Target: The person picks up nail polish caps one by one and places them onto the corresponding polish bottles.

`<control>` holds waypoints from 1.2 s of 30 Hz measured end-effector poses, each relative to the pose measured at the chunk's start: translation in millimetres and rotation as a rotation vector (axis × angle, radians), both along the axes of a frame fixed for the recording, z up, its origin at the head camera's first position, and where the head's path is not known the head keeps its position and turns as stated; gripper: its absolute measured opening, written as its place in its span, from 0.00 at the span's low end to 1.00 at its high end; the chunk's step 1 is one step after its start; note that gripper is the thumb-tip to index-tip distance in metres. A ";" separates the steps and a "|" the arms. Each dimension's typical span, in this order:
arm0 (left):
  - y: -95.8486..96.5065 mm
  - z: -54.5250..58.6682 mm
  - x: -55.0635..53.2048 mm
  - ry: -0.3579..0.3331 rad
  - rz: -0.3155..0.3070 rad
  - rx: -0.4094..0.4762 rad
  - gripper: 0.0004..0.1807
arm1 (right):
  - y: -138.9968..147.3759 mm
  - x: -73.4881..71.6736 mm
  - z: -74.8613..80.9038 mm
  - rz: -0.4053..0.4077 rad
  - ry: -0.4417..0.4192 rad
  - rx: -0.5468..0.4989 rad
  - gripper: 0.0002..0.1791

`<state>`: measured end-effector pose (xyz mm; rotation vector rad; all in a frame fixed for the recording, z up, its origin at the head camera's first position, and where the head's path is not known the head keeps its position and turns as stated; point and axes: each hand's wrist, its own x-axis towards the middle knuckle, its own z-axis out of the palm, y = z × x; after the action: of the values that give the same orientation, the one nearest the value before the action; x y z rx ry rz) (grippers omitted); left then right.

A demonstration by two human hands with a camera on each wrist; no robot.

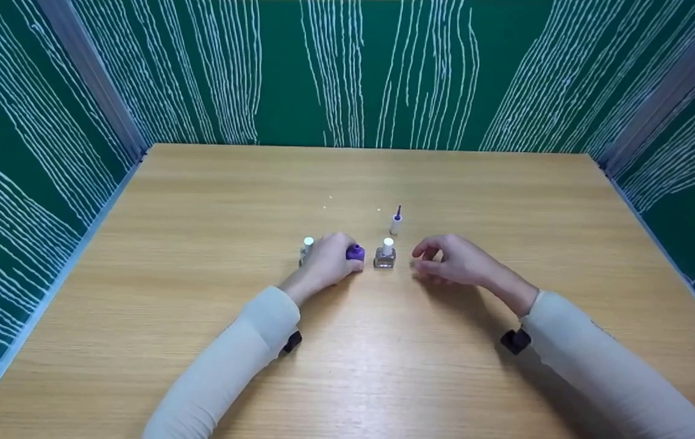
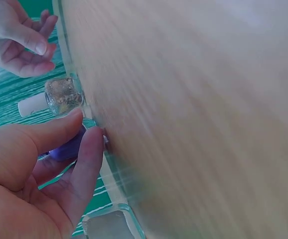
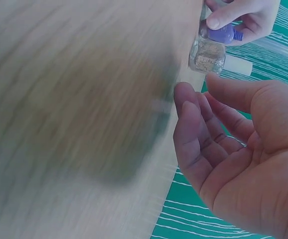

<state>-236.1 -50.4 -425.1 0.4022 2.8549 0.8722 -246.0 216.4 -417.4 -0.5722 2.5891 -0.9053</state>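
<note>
My left hand [image 1: 329,257] grips a small purple nail polish bottle [image 1: 355,253] between thumb and fingers; its neck is uncapped. In the left wrist view the fingers cover much of that purple bottle [image 2: 68,148]. A glitter nail polish bottle [image 1: 385,257] with a white cap stands just right of it. Behind that, a white cap with its brush [image 1: 396,221] stands on the table, purple-tipped bristles up. My right hand [image 1: 454,259] is held near the glitter bottle, fingers loosely bent with nothing between them. Another white-capped bottle [image 1: 307,247] is partly hidden behind the left hand.
The wooden table [image 1: 231,201] bears a few tiny white specks behind the bottles. Green walls with white wavy lines [image 1: 335,73] enclose its back and sides. A dark device sits under each sleeve cuff.
</note>
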 end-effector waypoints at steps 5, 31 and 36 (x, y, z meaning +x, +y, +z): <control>-4.0 0.5 1.1 -0.014 -0.026 0.020 0.19 | -0.4 1.0 0.2 -0.007 -0.008 -0.003 0.13; -9.5 10.9 26.7 -0.135 -0.172 0.167 0.15 | -3.1 -21.4 9.3 -0.217 -0.042 -0.169 0.24; -5.3 12.4 34.4 -0.136 -0.229 0.186 0.14 | -4.7 -35.3 8.2 -0.289 -0.055 -0.266 0.34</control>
<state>-201.6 -55.7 -412.7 0.6490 2.5507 1.0772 -281.4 211.7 -409.3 -0.2349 2.5596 -1.3523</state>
